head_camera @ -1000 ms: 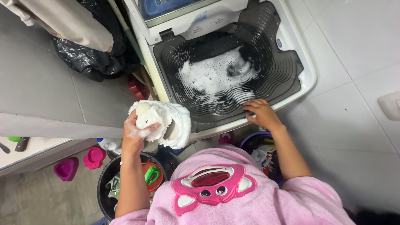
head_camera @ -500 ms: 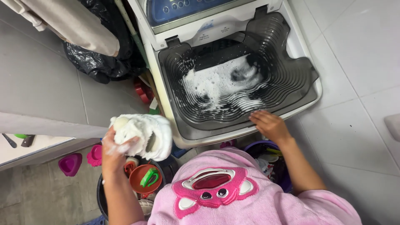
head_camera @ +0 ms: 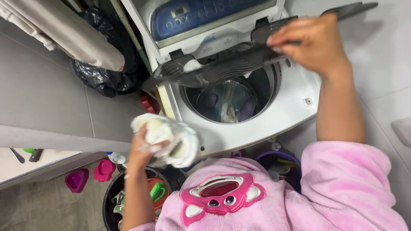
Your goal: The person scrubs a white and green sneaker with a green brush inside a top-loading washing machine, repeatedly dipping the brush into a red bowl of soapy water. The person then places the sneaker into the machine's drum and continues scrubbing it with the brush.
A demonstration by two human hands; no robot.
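the right hand (head_camera: 314, 45) grips the far edge of the dark grey ribbed plastic inner tray (head_camera: 222, 70) of the white top-loading washing machine (head_camera: 257, 124), fingers curled around its rim, and holds it tilted up on its hinge so the round steel drum (head_camera: 227, 100) below shows, with a few wet clothes lying at the bottom. the left hand (head_camera: 143, 145) is closed around a bunched white soapy cloth (head_camera: 169, 139), held just in front of the machine's near rim, above a black bucket (head_camera: 109, 201) holding an orange tub. judged from this, the step in hand is opening the drum. the next move seems to call for keeping the tray raised while 1 hand carries the cloth over the opening.
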